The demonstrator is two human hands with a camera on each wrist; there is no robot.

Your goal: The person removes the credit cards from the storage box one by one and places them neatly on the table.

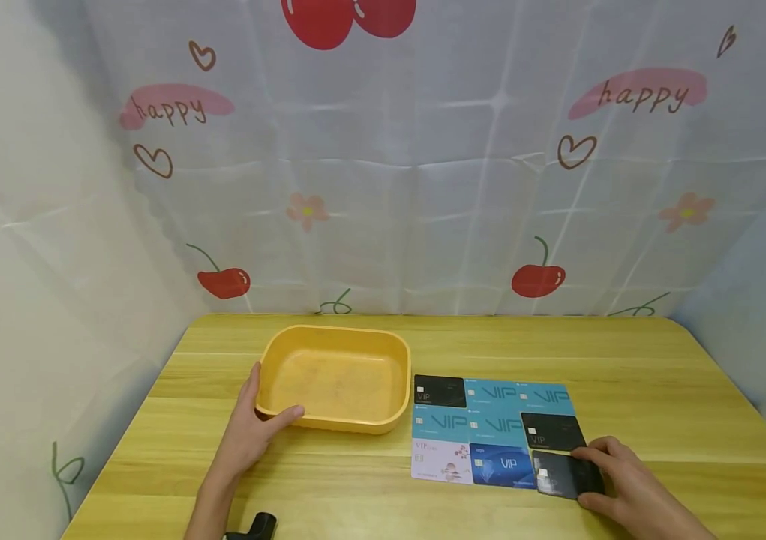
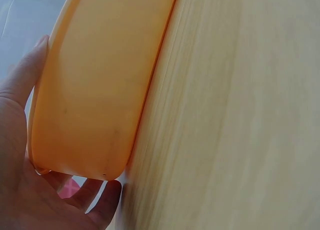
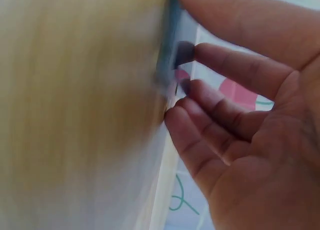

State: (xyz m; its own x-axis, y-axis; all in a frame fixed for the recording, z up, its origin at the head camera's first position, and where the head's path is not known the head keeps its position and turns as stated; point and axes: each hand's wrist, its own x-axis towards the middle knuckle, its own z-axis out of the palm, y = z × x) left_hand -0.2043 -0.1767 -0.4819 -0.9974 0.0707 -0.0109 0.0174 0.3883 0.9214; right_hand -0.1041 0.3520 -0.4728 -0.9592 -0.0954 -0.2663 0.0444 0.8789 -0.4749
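Observation:
A yellow plastic tub (image 1: 337, 384) stands on the wooden table with nothing inside. My left hand (image 1: 247, 435) grips its near left corner, thumb along the front and fingers along the left side. In the left wrist view, the tub's wall (image 2: 95, 100) shows between thumb and fingers. On the right, my right hand (image 1: 629, 484) pinches the right end of a black card (image 1: 554, 474) by its edges. That card is at the near right corner of a block of cards in three rows. The right wrist view is blurred and shows the card's edge (image 3: 168, 45) between thumb and fingers.
Beside the held card lie a blue VIP card (image 1: 500, 466) and a white flowered card (image 1: 441, 460). Behind are teal cards (image 1: 496, 425) and black cards (image 1: 554, 431). A black object (image 1: 262, 526) shows at the near edge. A printed curtain (image 1: 396, 225) hangs behind the table.

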